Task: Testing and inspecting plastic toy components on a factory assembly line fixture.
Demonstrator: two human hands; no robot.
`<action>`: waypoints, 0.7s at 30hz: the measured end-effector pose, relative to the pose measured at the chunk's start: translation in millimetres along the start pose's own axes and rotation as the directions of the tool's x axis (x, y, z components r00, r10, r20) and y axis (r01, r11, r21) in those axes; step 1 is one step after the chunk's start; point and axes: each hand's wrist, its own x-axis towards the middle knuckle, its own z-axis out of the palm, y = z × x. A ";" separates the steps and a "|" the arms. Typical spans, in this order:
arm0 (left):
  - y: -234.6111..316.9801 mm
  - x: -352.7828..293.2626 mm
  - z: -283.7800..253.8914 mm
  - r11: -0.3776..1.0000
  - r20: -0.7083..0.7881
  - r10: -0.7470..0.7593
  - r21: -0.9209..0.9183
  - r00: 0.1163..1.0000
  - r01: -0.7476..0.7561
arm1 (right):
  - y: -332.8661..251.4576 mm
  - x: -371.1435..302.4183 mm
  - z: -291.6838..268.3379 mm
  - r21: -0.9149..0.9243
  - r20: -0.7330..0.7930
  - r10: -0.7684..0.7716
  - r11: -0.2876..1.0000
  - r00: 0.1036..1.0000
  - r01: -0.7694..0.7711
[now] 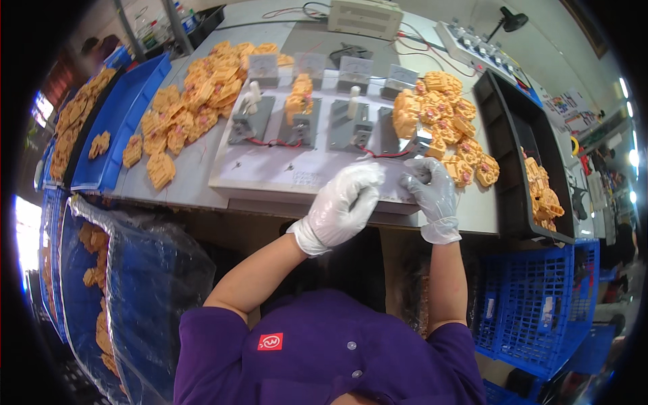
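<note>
both gloved hands at the near edge of the white test board [270,172] on the counter [179,185]. left hand [341,206] loosely curled, apparently empty; right hand [432,192] closed, contents unclear. orange parts [442,125] piled just beyond it; a second heap [189,111] lies left; some sit in the black tray [533,115].

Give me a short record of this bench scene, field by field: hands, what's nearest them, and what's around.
left hand: gloved, fingers curled, over the front edge of the white test board
right hand: gloved, beside the orange parts pile; any grip is unclear
fixtures: grey jigs in a row on the board
left side: more orange parts, blue tray
right side: black tray
</note>
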 end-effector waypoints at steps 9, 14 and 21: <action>25.1 -23.7 -62.2 0.943 -0.230 0.334 0.066 0.914 -0.327 | -58.1 -19.4 120.2 0.154 0.255 -0.493 0.870 0.832 0.469; 0.2 -26.5 -142.3 0.837 -0.388 0.365 0.535 0.846 -0.115 | -79.3 -10.5 152.7 -0.200 0.228 -0.600 0.742 0.767 0.640; -82.8 -71.9 -272.5 0.066 -0.762 0.051 0.647 0.645 0.759 | -80.9 -14.0 153.4 -0.111 0.178 -0.665 0.719 0.725 0.686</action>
